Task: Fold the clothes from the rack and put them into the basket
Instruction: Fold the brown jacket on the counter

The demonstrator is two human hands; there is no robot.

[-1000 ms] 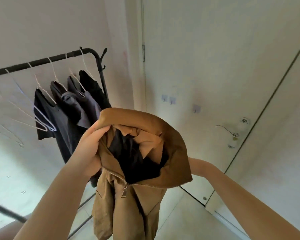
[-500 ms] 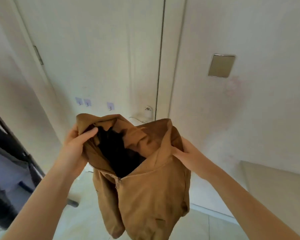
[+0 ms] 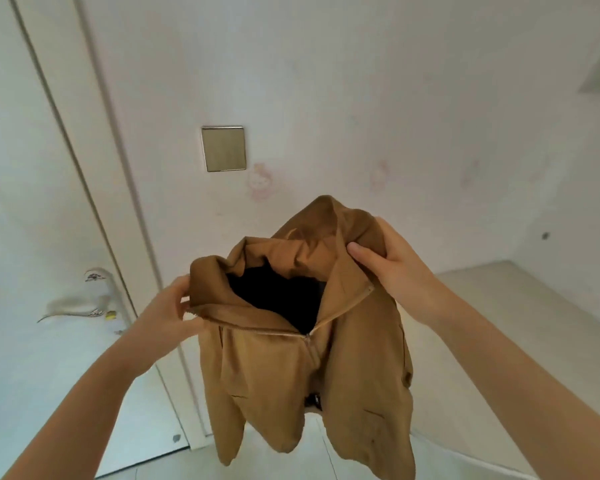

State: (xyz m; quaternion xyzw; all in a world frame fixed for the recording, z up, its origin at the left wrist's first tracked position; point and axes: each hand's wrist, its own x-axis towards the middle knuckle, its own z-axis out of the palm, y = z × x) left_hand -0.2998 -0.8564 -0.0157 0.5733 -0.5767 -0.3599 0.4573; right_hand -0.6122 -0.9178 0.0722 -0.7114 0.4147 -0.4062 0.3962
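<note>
- a brown zip-up jacket [image 3: 312,368] hung in the air in front of a white wall [image 3: 361,98], held up by both hands.
- the left hand [image 3: 168,317] pinched the left side of the collar, fingers curled on the cloth.
- the right hand [image 3: 392,268] gripped the right collar edge, thumb on the front.
- the collar gaped open on a black lining, possibly a separate dark garment inside.
- a door [image 3: 32,237] with its handle [image 3: 80,303] stood at left, and a metal wall plate [image 3: 223,148] above.

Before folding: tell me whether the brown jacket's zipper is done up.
Partly: the brown jacket's zipper is closed below the slider, open above, showing dark lining.
</note>
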